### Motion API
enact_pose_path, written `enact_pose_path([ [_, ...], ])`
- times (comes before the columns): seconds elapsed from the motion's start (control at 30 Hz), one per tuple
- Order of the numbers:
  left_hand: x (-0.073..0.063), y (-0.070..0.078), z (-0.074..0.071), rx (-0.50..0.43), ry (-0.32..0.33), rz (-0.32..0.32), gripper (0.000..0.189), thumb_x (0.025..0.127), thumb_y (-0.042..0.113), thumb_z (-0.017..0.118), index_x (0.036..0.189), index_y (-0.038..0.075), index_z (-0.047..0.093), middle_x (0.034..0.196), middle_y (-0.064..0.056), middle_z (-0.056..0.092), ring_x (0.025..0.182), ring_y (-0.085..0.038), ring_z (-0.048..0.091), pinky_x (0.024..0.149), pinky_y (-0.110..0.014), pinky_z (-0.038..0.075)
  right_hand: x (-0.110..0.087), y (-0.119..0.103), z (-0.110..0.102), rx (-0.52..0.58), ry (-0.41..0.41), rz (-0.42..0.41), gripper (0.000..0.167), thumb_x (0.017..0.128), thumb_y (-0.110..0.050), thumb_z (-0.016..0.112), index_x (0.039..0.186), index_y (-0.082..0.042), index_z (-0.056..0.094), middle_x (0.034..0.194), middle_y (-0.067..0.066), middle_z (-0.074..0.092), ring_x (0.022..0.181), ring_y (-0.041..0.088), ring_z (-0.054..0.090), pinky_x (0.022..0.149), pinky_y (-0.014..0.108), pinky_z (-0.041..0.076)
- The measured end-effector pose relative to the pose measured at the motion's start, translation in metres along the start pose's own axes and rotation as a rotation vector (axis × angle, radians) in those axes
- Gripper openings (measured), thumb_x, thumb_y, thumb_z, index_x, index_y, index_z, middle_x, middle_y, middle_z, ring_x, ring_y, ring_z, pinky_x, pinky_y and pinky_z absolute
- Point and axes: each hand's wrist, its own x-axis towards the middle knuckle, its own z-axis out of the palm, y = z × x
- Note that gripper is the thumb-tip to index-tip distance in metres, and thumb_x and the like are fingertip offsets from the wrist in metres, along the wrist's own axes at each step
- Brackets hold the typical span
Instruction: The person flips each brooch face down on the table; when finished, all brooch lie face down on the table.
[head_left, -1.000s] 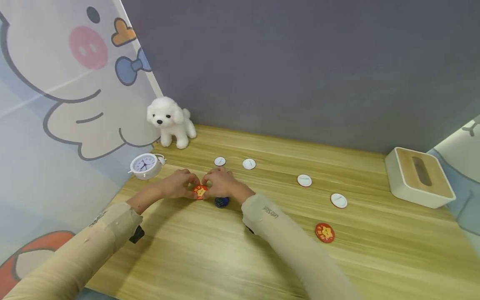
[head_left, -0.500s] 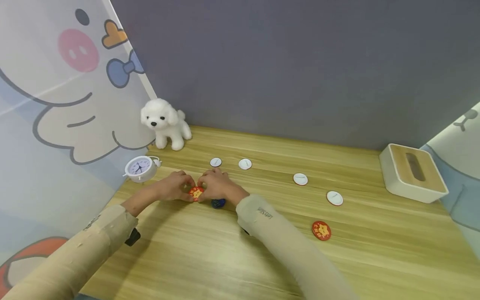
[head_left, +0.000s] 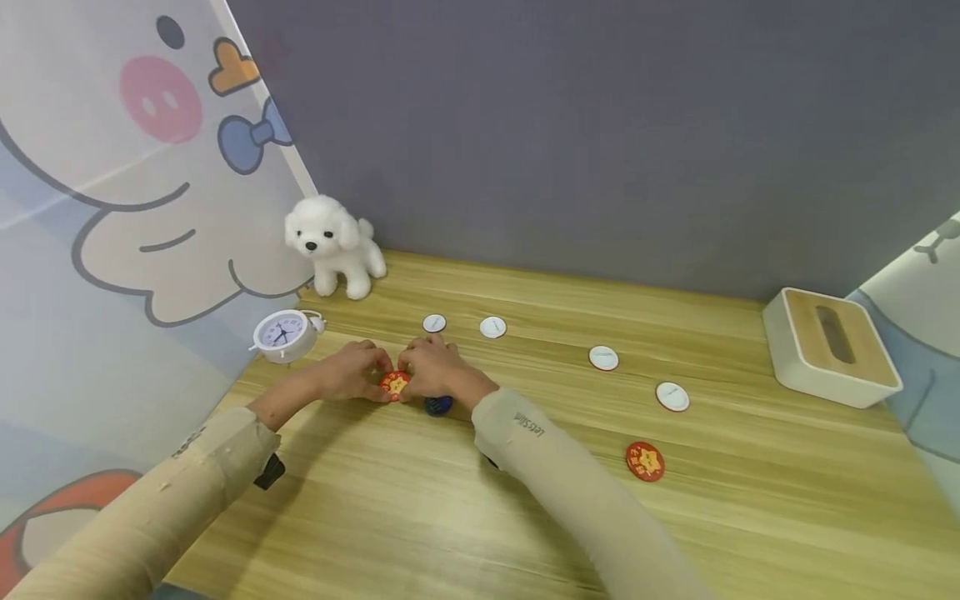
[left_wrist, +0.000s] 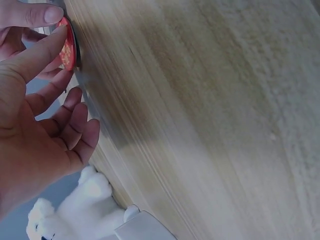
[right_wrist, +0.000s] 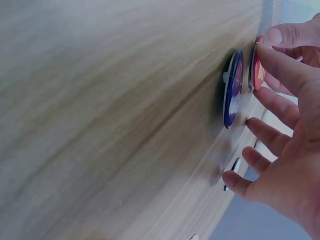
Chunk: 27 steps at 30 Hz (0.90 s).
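Observation:
A red round badge with a yellow star (head_left: 394, 384) lies between my two hands, close over the tabletop. My left hand (head_left: 348, 372) pinches its left edge with thumb and index finger. From the other side my right hand (head_left: 431, 368) grips its right edge the same way. In both wrist views the red badge (left_wrist: 69, 46) is tilted to the camera and partly covered by fingers; the remaining fingers are loosely bent. A dark blue round badge (right_wrist: 233, 90) sits right beside it, under the right hand, partly hidden in the head view.
Several white-faced discs (head_left: 603, 358) are spread in an arc across the wooden table (head_left: 420, 517). Another red star badge (head_left: 645, 461) lies to the right. A white alarm clock (head_left: 285, 335) and plush dog (head_left: 333, 244) stand at left, a tissue box (head_left: 832, 346) at right.
The head view has shifted slightly. Both hands stay at the red badge with almost the same grip, and the other things lie where they were.

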Motion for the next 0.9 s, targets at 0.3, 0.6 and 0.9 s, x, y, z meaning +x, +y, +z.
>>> enact_pose_path([
  [0.3, 0.001, -0.004, 0.004, -0.037, 0.059, 0.044, 0.036, 0.079, 0.024, 0.085, 0.103, 0.008, 0.062, 0.1, -0.008, 0.063, 0.093, -0.023, 0.055, 0.083, -0.039, 0.045, 0.003, 0.007, 0.0, 0.066, 0.04, -0.021, 0.026, 0.082, -0.032, 0.08, 0.103, -0.023, 0.066, 0.137, -0.002, 0.058, 0.135, 0.029, 0.039, 0.105, 0.055, 0.037],
  [0.6, -0.001, -0.008, 0.004, -0.083, 0.123, 0.124, 0.021, 0.083, 0.015, 0.082, 0.095, 0.01, 0.065, 0.092, -0.006, 0.059, 0.086, -0.022, 0.05, 0.075, -0.033, 0.04, 0.003, 0.01, -0.001, 0.122, 0.058, -0.057, 0.017, 0.084, -0.032, 0.078, 0.091, -0.023, 0.066, 0.13, -0.001, 0.06, 0.131, 0.03, 0.041, 0.103, 0.057, 0.037],
  [0.9, -0.001, -0.011, 0.003, -0.094, 0.158, 0.175, 0.018, 0.083, 0.014, 0.081, 0.091, 0.015, 0.065, 0.095, -0.005, 0.062, 0.092, -0.026, 0.056, 0.081, -0.037, 0.044, 0.001, 0.013, -0.003, 0.148, 0.085, -0.095, 0.01, 0.088, -0.026, 0.074, 0.091, -0.023, 0.065, 0.138, 0.0, 0.057, 0.135, 0.033, 0.039, 0.106, 0.059, 0.034],
])
